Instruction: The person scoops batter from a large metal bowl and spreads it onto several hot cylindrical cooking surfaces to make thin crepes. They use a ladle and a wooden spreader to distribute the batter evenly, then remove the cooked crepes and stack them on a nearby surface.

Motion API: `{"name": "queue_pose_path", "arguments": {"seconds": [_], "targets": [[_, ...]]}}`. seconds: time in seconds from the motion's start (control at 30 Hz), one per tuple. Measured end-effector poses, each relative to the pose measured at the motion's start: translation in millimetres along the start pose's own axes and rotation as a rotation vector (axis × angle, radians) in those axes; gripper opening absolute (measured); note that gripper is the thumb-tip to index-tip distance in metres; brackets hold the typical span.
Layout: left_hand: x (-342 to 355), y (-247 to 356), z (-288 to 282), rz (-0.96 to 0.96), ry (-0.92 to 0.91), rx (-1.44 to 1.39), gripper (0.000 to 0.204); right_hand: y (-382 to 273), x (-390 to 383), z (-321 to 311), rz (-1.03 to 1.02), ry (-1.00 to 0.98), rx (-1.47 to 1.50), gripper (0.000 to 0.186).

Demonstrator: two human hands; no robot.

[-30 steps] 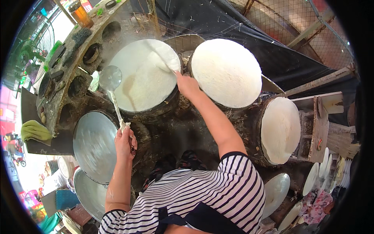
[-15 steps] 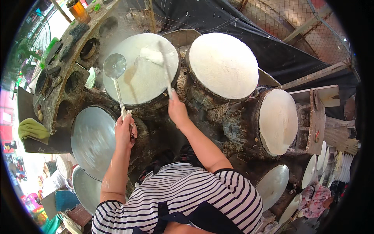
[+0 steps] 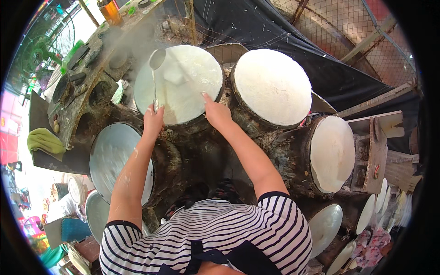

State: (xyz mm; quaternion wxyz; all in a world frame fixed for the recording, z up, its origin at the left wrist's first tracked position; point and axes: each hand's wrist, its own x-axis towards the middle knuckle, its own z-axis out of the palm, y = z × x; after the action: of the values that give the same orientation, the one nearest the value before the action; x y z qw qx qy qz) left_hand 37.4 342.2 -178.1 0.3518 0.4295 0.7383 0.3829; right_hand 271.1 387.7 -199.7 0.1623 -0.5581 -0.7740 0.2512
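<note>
First disc (image 3: pixel 197 68), a round white sheet, lies at 11 o'clock from the centre of the head view. Left hand (image 3: pixel 154 120) is at that disc's 7 o'clock edge, fingers curled around the handle of a ladle (image 3: pixel 157 59). The ladle's bowl is above the disc at its 11 o'clock; contact cannot be determined. Right hand (image 3: pixel 217 112) is at the disc's 4 o'clock edge, fingers drawn in with the tips at the rim; whether it pinches anything cannot be told. Second disc (image 3: pixel 272 87) is just beside, between 1 and 2 o'clock. Third disc (image 3: pixel 333 154) is at 3 o'clock. A metal pan (image 3: pixel 112 156) stands near 9 o'clock, with a green towel (image 3: pixel 46 141) farther out.
</note>
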Motion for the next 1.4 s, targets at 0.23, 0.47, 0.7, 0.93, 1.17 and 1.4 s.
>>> {"name": "queue_pose_path", "arguments": {"seconds": [0.23,0.47,0.7,0.93,1.17,1.4], "targets": [[34.1,-57.6,5.7,0.33,0.067,0.351,0.037,-29.4,-86.9,97.1,0.359,0.238,0.629,0.047],[-29.8,1.5,-1.0,-0.07,-0.182,-0.111,0.031,-92.4,-43.9,159.5,0.209,0.163,1.008,0.049],[-53.9,53.7,-82.7,-0.633,-0.666,-2.205,0.016,-71.7,-59.7,68.9,0.076,0.106,0.715,0.042],[-106.2,103.2,-131.4,-0.23,-0.705,-2.24,0.024,-13.1,-31.7,11.2,0.069,-0.072,0.112,0.044],[-192.1,81.3,-202.5,0.068,-0.575,-1.993,0.031,2.4,-77.3,-13.3,0.421,-0.48,1.222,0.039],[-305.6,13.1,-244.9,0.061,-0.077,-1.904,0.03,43.6,-93.5,-26.3,-0.191,0.034,-0.4,0.038]]}}
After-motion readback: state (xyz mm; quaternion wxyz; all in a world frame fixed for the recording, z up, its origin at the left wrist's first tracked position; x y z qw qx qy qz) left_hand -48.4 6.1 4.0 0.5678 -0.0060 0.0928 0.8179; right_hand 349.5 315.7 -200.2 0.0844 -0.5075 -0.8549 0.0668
